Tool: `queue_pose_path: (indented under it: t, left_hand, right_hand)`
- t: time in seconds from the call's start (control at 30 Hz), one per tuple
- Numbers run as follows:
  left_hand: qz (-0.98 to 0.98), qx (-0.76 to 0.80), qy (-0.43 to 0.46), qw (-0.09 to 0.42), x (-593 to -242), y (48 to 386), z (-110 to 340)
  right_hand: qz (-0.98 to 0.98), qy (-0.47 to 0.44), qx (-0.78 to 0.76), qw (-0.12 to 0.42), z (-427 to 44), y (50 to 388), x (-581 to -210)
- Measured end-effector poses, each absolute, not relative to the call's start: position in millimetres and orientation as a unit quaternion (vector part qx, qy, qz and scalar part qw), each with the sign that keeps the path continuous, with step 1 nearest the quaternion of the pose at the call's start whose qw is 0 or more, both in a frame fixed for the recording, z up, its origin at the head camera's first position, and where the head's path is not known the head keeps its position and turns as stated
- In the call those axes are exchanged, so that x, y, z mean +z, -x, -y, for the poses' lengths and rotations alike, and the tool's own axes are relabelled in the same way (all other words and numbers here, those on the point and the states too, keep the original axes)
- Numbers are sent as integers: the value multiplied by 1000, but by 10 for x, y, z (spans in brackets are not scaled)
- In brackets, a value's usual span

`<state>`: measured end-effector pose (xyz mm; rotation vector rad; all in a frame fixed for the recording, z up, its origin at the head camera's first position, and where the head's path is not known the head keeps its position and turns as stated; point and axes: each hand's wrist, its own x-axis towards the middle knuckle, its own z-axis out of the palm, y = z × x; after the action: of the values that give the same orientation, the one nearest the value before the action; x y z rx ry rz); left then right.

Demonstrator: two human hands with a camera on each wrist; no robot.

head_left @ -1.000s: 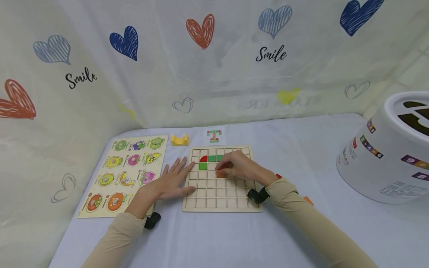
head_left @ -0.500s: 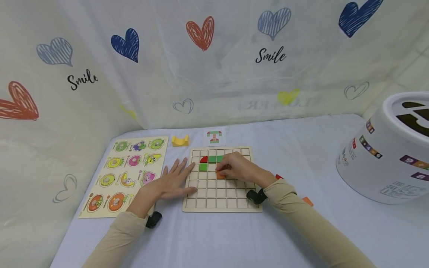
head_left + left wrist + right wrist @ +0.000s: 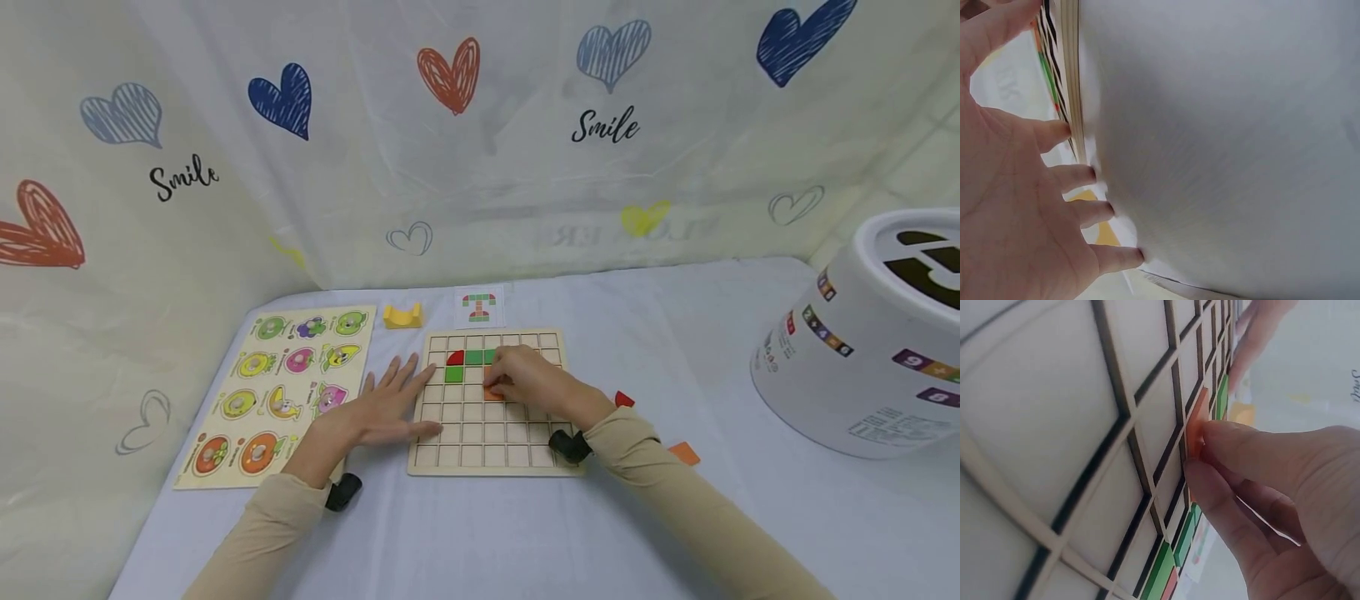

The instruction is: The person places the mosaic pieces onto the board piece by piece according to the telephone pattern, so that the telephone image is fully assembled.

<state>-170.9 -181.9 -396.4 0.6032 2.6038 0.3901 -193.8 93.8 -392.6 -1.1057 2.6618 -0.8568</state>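
Note:
The wooden grid board point(image 3: 472, 454) lies on the white table, with a red quarter piece point(image 3: 455, 358), green squares point(image 3: 453, 375) and orange squares point(image 3: 493, 395) in its upper cells. My left hand point(image 3: 386, 412) is spread flat, its fingertips at the board's left edge; in the left wrist view the palm point(image 3: 1016, 200) and straight fingers show. My right hand point(image 3: 536, 379) pinches at an orange square near the board's upper middle. In the right wrist view, thumb and index finger of this hand point(image 3: 1272, 481) touch the orange pieces point(image 3: 1195, 422); the fingers partly hide them.
A fruit-picture board point(image 3: 225, 408) lies at left. Behind the grid are a yellow arch block point(image 3: 402, 316) and a card with a T pattern point(image 3: 479, 307). Right of it lie a red piece point(image 3: 623, 399) and an orange piece point(image 3: 684, 453); a white bucket point(image 3: 817, 375) stands far right.
My right hand has shifted slightly, and more orange now shows beside its fingertips, above the lower orange square. My left hand has stayed in place.

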Motion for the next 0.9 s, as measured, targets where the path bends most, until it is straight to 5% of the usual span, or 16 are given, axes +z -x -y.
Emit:
queue_pose_path:
  t: [0.43,0.9]
  left_hand:
    - [-939,145,-218,221,-3987,1701,1831]
    - [-939,149,-221,219,-3962,1687,1823]
  right_hand:
    - [-874,397,-263,93,-1206,1786,-3783]
    - [-905,310,-238,166,-2470,1310,-3504]
